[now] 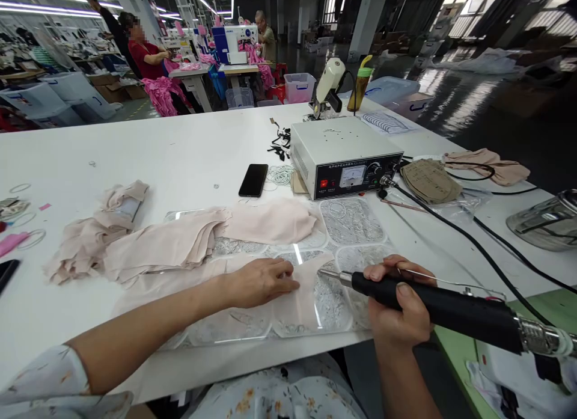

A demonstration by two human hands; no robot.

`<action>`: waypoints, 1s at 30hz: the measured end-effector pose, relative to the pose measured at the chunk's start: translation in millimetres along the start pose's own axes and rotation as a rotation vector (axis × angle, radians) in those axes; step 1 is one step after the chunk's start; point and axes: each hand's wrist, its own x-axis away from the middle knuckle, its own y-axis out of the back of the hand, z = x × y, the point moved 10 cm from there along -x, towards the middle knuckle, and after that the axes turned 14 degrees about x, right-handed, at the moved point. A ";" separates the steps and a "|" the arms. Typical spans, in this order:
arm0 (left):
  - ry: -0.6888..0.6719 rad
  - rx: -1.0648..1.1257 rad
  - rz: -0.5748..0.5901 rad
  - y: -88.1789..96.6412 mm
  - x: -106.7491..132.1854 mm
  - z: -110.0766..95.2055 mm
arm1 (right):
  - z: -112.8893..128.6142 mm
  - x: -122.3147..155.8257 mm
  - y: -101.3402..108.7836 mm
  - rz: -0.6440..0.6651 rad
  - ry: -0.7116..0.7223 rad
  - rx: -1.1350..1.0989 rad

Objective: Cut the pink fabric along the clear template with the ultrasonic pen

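My left hand [261,281] lies flat, fingers stretched out, pressing a pale pink fabric piece [306,287] onto a clear plate with lace patterns [356,226]. My right hand [396,311] is wrapped round a black handheld cutting tool [433,302], whose metal tip [327,275] touches the fabric just right of my left fingertips. A cable runs from the tool's rear toward a white control box [345,157]. More pink fabric pieces [189,238] lie folded on the plate's far side.
A heap of pink fabric [94,232] lies at left, a black phone [253,180] beside the box, beige pieces [482,166] at right. Black cables [473,241] cross the table's right side. A green surface [550,305] adjoins. People sit at sewing machines [144,52] behind.
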 end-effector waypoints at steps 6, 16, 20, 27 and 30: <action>0.096 0.043 -0.053 -16.3 -10.3 0.8 | 3.7 3.9 26.4 -0.004 -0.058 0.002; 0.000 0.063 -0.113 -15.9 -31.7 -16.8 | 8.1 10.2 50.5 -0.011 -0.122 -0.028; -0.029 0.127 -0.016 -17.0 -49.4 -17.5 | 11.3 13.4 51.7 -0.011 -0.128 -0.039; 0.026 0.370 0.062 -21.8 -62.9 -6.0 | 18.6 19.9 63.1 -0.048 -0.133 -0.037; 0.019 0.449 0.042 -20.9 -61.0 -3.1 | 20.2 22.4 68.2 -0.067 -0.130 -0.028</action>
